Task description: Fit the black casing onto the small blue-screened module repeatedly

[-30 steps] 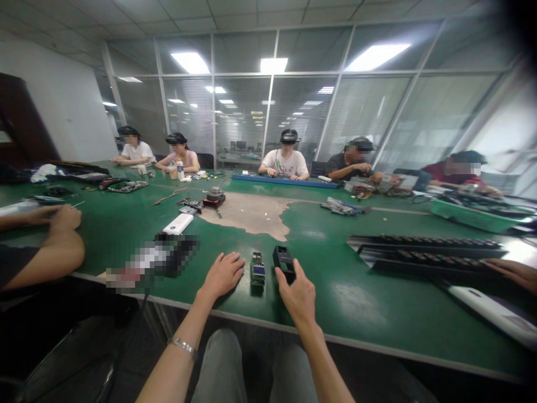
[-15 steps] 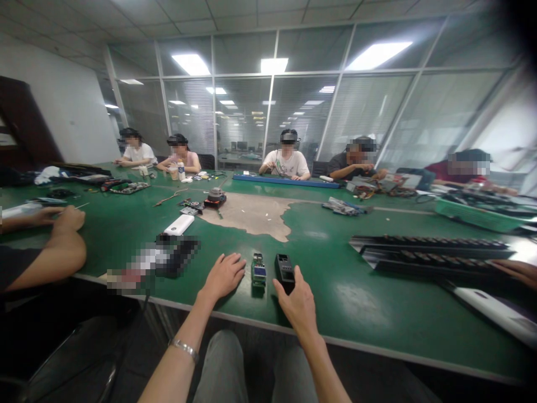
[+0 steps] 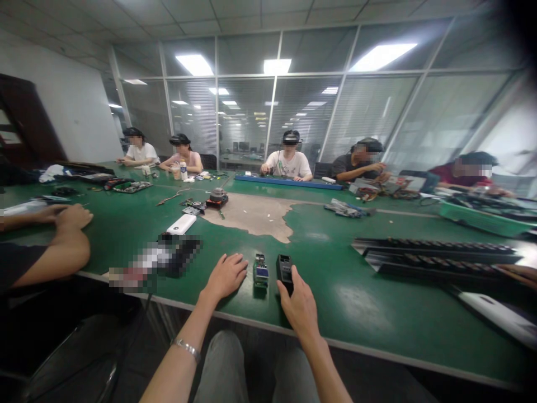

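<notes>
My left hand (image 3: pixel 227 275) lies palm down on the green table (image 3: pixel 335 302), fingers stretched out and holding nothing. Just right of its fingertips, apart from them, stands a small green circuit board assembly (image 3: pixel 260 272) with a blue part on it. Farther right is a black plastic housing (image 3: pixel 284 267) with openings at its far end. My right hand (image 3: pixel 300 302) grips its near end, thumb on the left side and fingers along the right. The hand hides that near end.
A white power bank (image 3: pixel 182 224) and a blurred patch lie to the left. Long black metal strips (image 3: pixel 432 252) lie right, beside a white device (image 3: pixel 497 313). Brown paper (image 3: pixel 260 215) covers mid-table. A co-worker's arms (image 3: pixel 62 235) rest at left; several people sit opposite.
My right hand has closed in on the black housing, its index finger now along the side. My left hand and the circuit board stay in place; the view has shifted slightly.
</notes>
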### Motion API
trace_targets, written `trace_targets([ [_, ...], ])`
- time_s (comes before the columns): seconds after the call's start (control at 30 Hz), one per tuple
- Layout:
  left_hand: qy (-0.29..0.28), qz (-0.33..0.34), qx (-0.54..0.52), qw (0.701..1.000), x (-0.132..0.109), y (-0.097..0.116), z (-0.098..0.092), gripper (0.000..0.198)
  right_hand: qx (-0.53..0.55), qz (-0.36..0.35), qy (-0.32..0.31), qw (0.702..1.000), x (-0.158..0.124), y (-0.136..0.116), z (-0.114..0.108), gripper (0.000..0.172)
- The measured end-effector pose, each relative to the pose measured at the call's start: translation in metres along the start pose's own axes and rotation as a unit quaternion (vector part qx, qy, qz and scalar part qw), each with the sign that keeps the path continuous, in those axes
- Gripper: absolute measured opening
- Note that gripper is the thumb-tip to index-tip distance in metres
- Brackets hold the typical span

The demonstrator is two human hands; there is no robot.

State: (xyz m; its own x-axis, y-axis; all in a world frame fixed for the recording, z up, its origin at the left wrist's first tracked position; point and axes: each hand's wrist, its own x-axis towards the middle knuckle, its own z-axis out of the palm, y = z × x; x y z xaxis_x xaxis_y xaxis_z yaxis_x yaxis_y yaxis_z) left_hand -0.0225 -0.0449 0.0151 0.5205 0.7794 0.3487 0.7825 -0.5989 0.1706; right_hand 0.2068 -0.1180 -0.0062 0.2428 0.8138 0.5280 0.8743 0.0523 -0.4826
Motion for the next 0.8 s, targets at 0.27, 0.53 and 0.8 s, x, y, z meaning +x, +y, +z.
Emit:
trace_targets([
  [0.27, 0.002, 0.000, 0.000, 1.000, 0.001, 0.001, 0.000, 0.036, 0.093, 0.007, 0.029, 0.995, 0.016, -0.056, -0.013, 0.065],
  [0.53, -0.004, -0.001, 0.003, 1.000, 0.001, 0.001, -0.001, 0.037, 0.089, 0.004, -0.007, 0.996, 0.016, -0.077, -0.001, 0.064],
  [0.8, -0.010, -0.001, -0.009, 1.000, 0.001, 0.001, -0.003, 0.037, 0.010, 0.023, -0.058, 0.998, 0.013, -0.088, -0.004, 0.064],
])
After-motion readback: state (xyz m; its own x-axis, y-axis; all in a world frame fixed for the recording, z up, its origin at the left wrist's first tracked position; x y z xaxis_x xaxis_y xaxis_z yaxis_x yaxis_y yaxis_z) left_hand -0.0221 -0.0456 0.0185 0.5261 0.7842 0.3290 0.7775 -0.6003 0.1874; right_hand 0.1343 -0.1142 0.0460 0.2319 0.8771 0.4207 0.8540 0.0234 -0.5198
